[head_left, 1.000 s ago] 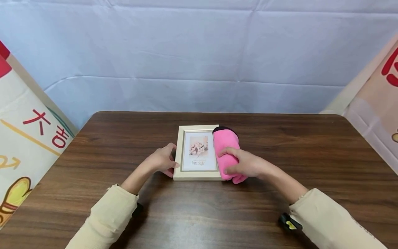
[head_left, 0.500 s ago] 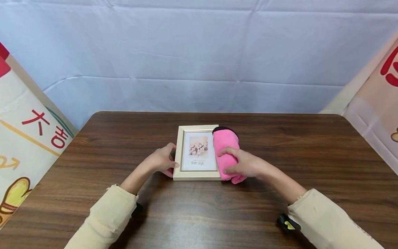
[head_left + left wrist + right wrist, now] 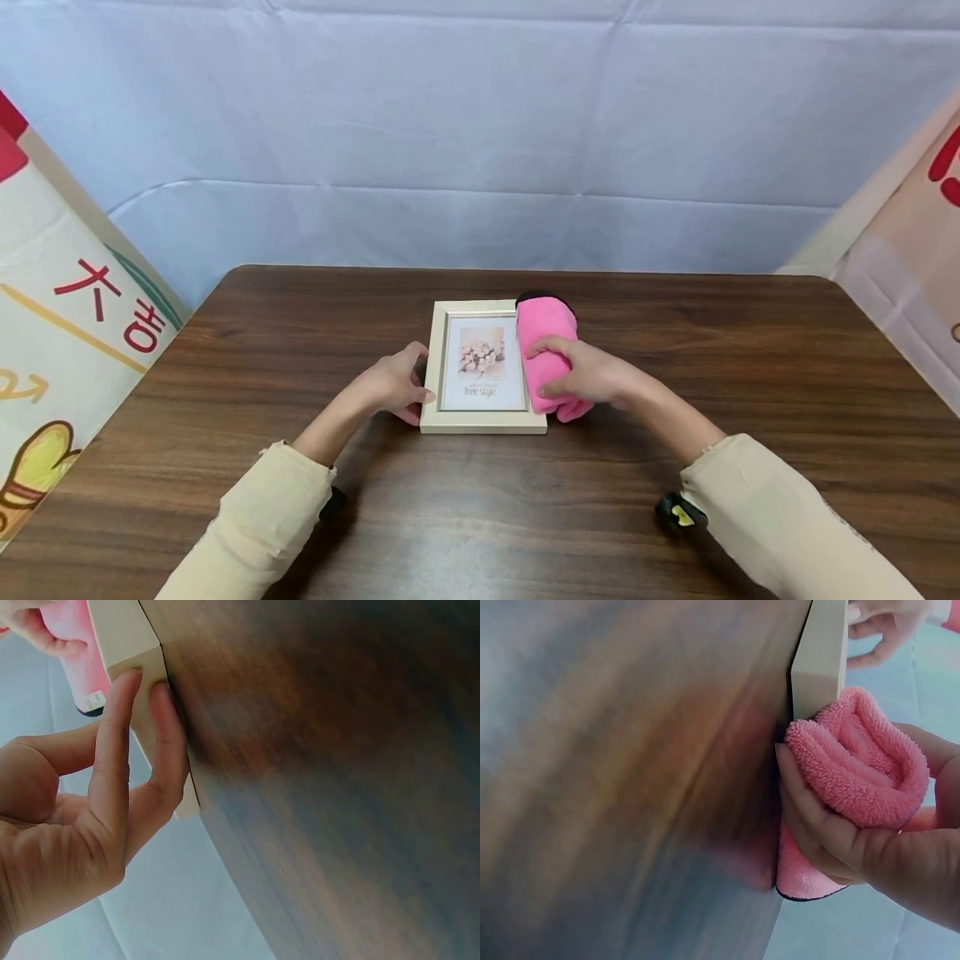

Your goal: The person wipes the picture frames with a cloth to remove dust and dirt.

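Sheet (image 3: 480, 125): pale, creased, hanging behind the far edge of the bench.
Bench (image 3: 690, 350): dark wood grain, rounded far corners.
Sleeves (image 3: 262, 517): cream, one on each forearm, reaching in from the near side.
Frame (image 3: 480, 422): pale gold, flat and face up on the bench, about midway across its width.
Cloth (image 3: 546, 321): pink and fluffy, dark-edged, rolled up; it lies along the frame's right side and hides most of that border.
Right hand (image 3: 588, 373): grip closed round the cloth, thumb and fingers on opposite sides of the roll.
Left hand (image 3: 390, 385): grip part-curled, fingertips touching the frame's left side; whether it truly pinches the frame, I cannot tell.
Picture (image 3: 482, 358): pink blossoms above the words "free style", inside the frame.
Tag (image 3: 94, 700): small, white, near the cloth's dark edge.
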The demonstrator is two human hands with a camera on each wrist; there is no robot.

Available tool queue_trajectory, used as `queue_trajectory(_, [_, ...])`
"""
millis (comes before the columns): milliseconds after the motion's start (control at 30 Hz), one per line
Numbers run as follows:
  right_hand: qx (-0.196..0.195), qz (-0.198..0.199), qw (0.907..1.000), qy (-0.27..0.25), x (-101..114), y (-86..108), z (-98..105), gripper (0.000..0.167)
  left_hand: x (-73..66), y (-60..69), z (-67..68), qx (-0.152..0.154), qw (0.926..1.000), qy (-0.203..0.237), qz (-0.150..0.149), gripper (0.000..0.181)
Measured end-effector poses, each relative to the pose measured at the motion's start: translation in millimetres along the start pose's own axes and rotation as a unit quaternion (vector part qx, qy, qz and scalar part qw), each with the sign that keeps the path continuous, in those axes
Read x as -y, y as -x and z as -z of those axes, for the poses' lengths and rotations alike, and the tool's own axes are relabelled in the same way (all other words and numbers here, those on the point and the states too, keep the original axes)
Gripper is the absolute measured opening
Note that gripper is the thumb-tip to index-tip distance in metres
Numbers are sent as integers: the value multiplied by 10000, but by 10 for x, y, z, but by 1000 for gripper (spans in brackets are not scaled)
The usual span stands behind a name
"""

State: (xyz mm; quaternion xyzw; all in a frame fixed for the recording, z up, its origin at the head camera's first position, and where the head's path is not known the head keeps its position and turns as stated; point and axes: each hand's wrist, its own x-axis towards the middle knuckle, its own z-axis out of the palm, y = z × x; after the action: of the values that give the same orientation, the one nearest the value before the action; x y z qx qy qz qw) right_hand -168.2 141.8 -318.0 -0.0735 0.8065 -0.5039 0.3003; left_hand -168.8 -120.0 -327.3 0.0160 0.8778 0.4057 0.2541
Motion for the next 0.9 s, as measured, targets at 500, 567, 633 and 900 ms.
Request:
queue_trajectory(500, [179,-46,9995,-263,66,-299,210,50,16,-3,16,58,9999,104,16,53])
queue_trajectory(567, [136,-24,9994,-324,59,-322,234,50,17,-4,12,47,9998,165,23,52])
queue_trajectory(633, [82,10,9992,-380,54,-341,253,50,14,-7,9,59,9998,175,21,53])
queue_trajectory(900, [94,112,9993,-346,59,-374,281,52,10,-3,15,72,9999,124,30,53])
